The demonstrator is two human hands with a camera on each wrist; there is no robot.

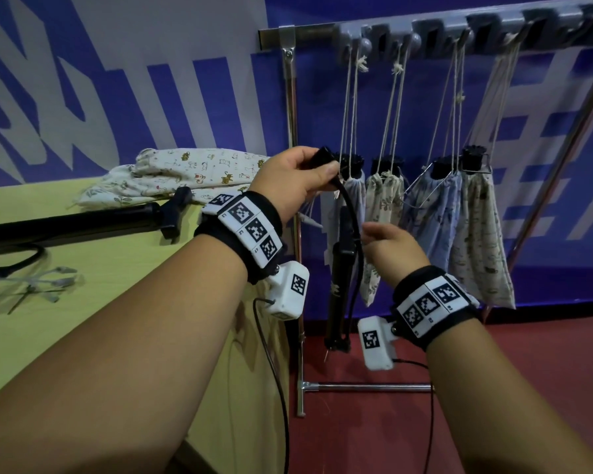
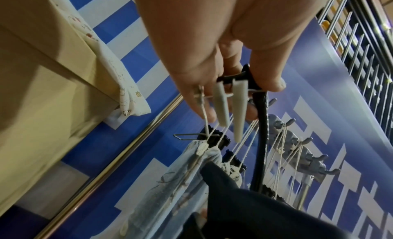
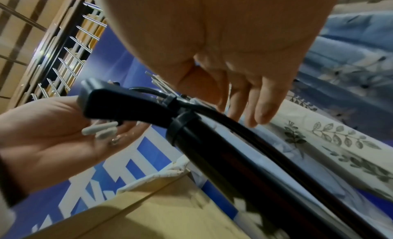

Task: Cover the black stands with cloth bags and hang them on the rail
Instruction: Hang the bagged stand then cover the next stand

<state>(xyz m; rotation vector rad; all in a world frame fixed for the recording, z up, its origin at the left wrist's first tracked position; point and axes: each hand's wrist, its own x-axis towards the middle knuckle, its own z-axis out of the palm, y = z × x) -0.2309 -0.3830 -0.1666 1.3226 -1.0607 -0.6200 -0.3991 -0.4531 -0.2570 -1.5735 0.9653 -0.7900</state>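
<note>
Stand (image 1: 339,268) hangs uncovered in front of the rail (image 1: 459,32), left hand (image 1: 298,179) pinching just its top handle while my right hand (image 1: 391,248) sits beside the hose, fingers (image 3: 261,99) loosely spread, gripping nothing. I reckon it could swing into the bagged ones (image 1: 384,196) or slip, since nothing steadies the bottom end.

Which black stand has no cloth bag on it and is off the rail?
The black stand that the left hand grips by its top, hanging bare beside the rack post. The others hang bagged from rail hooks by strings.
</note>
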